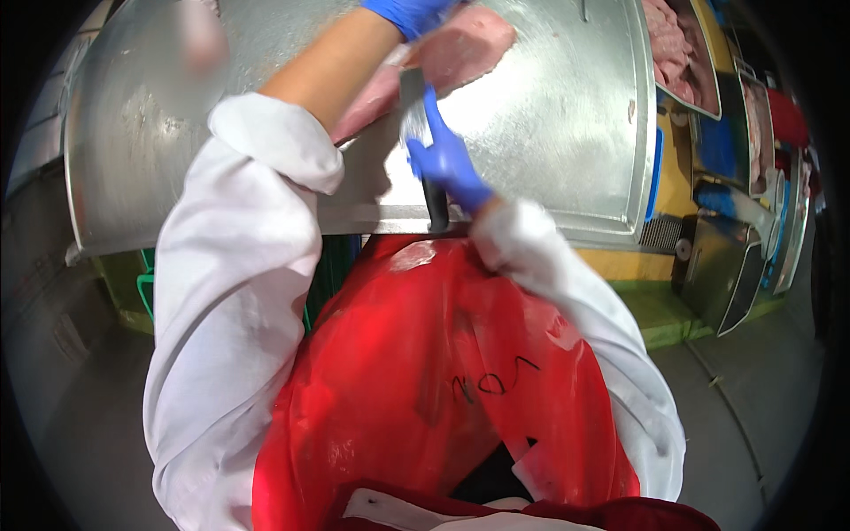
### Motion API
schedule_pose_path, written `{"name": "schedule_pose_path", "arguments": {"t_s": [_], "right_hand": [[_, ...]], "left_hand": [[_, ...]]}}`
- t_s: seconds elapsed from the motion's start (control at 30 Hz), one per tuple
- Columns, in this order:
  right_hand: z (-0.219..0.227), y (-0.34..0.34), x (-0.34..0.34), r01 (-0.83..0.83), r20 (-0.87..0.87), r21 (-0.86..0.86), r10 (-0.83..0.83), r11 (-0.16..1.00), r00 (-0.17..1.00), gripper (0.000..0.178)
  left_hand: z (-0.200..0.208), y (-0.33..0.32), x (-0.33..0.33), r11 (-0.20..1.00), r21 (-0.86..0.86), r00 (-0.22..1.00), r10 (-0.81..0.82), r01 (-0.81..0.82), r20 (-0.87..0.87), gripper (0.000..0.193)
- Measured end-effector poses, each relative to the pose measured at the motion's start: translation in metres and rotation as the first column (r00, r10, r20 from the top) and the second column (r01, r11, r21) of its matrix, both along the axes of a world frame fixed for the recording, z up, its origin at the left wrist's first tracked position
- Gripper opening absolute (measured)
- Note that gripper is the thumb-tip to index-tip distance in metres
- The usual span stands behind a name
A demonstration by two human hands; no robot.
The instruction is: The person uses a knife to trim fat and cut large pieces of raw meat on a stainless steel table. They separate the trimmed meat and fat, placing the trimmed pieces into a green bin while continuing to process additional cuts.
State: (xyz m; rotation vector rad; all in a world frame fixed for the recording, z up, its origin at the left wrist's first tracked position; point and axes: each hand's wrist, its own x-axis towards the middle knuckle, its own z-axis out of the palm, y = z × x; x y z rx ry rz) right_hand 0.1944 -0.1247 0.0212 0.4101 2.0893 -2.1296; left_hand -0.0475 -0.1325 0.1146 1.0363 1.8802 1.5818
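A large pink piece of raw meat (pixel 474 44) lies on the shiny metal worktop (pixel 558 124), partly hidden behind my left forearm. My left hand (pixel 409 12), in a blue glove, is at the meat near the top edge; its fingers are out of sight, so its grip does not show. My right hand (pixel 450 168), also blue-gloved, is closed on a knife (pixel 434 205) with a black handle. One finger stretches along the blade, which points away from me toward the meat.
Metal trays of raw meat (pixel 677 53) stand beyond the worktop's right side. A raised rim (pixel 531 226) runs along its near edge. At the upper left is a blurred pale pink shape (pixel 202 40). My red apron (pixel 425 354) is close to that near edge.
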Motion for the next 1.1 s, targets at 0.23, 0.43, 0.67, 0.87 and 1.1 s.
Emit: {"name": "schedule_pose_path", "arguments": {"t_s": [0.23, 0.43, 0.67, 0.87, 1.1], "right_hand": [[-0.132, 0.022, -0.045, -0.098, -0.238, -0.340, 0.015, 0.935, 0.971, 0.051], [-0.049, -0.039, 0.007, 0.065, 0.091, -0.325, -0.038, 0.944, 0.995, 0.065], [-0.030, -0.068, -0.034, -0.076, 0.111, 0.130, 0.061, 0.989, 0.992, 0.044], [-0.012, -0.085, -0.091, -0.138, 0.100, -0.227, 0.164, 0.964, 0.981, 0.028], [-0.003, -0.183, -0.011, -0.456, 0.132, -0.086, 0.464, 0.886, 0.876, 0.054]], "left_hand": [[-0.030, 0.058, 0.116, 0.832, 0.379, 0.914, 0.358, -0.404, 0.189, 0.018], [0.024, 0.021, 0.154, 0.779, 0.406, 0.864, 0.334, -0.479, 0.378, 0.009], [0.067, 0.023, 0.175, 0.654, 0.614, 0.893, 0.382, -0.443, 0.238, 0.008], [0.113, 0.037, 0.208, 0.444, 0.776, 0.845, 0.493, -0.448, 0.206, 0.007], [0.172, -0.013, 0.181, 0.327, 0.839, 0.722, 0.684, -0.434, 0.107, 0.006]]}}
